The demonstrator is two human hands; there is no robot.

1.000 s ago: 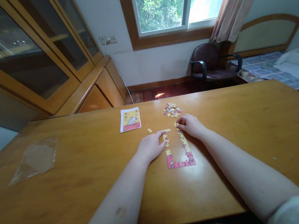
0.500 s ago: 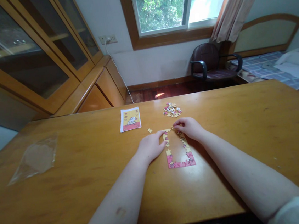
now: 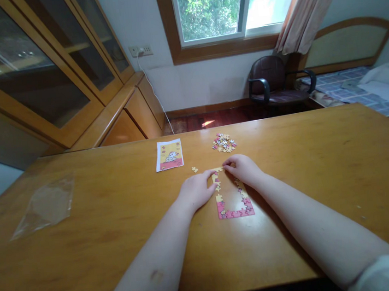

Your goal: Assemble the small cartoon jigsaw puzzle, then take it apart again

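Landmark: we take the yellow-and-pink jigsaw puzzle frame (image 3: 233, 197), a partly joined rectangular border lying flat on the wooden desk (image 3: 321, 160).
Left hand (image 3: 195, 190): we find it palm down on the desk, fingers loosely curled, fingertips touching the frame's left side; it grips nothing that we can see.
Right hand (image 3: 242, 167): we find it at the frame's upper right corner, fingers bent and pressed together at the top edge; whether a piece sits under the fingertips we cannot tell.
Loose pile of small puzzle pieces (image 3: 224, 143): just beyond the frame.
Single loose yellow piece (image 3: 194, 169): left of the frame's top.
Printed reference picture card (image 3: 169, 155): beyond and left of the frame.
Clear plastic bag (image 3: 44, 205): well apart, far left of the frame.
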